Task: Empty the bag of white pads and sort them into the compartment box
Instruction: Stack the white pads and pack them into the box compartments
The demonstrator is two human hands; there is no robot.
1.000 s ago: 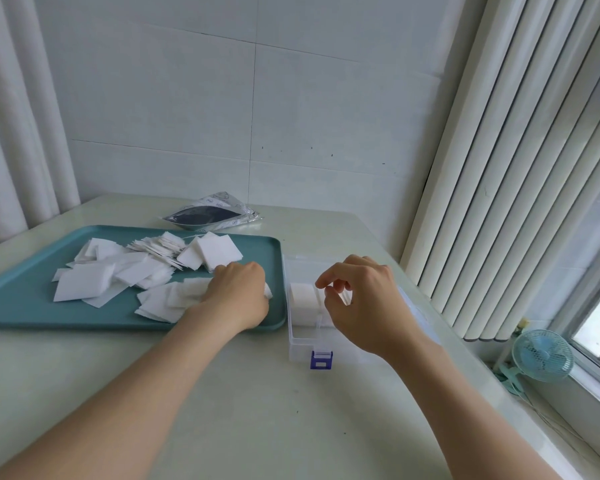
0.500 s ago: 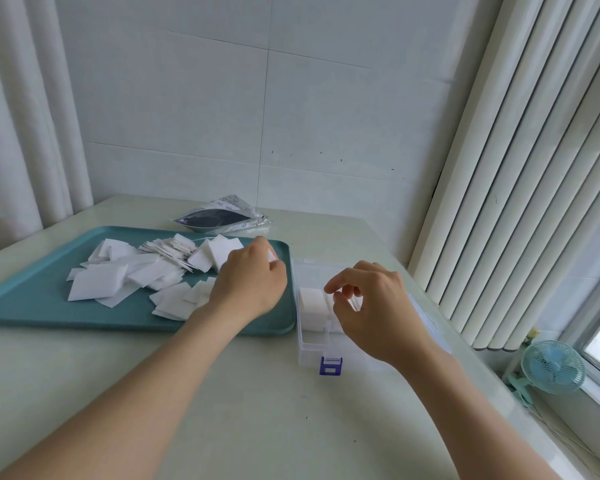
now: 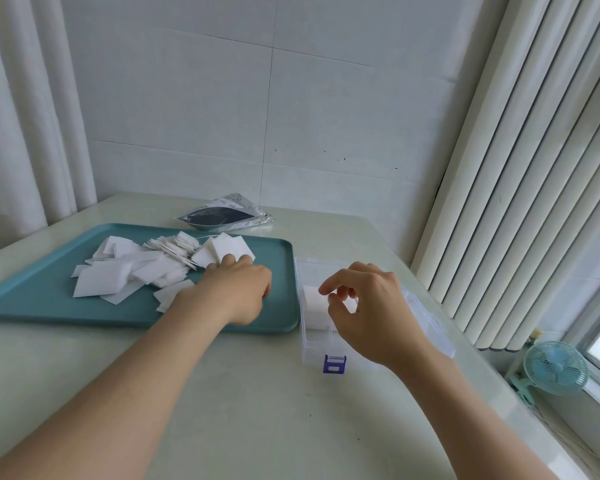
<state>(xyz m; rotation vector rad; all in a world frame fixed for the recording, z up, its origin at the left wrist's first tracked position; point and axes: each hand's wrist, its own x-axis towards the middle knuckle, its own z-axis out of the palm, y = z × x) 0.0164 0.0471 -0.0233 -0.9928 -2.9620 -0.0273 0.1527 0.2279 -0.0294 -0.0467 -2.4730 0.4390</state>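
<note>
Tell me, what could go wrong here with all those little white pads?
1. The pads overlap in a loose heap on the tray, so the left hand, touching one, may drag several along.
2. The right hand hovers close over the stack in the clear box; a bump might topple the stack or shift the box.
</note>
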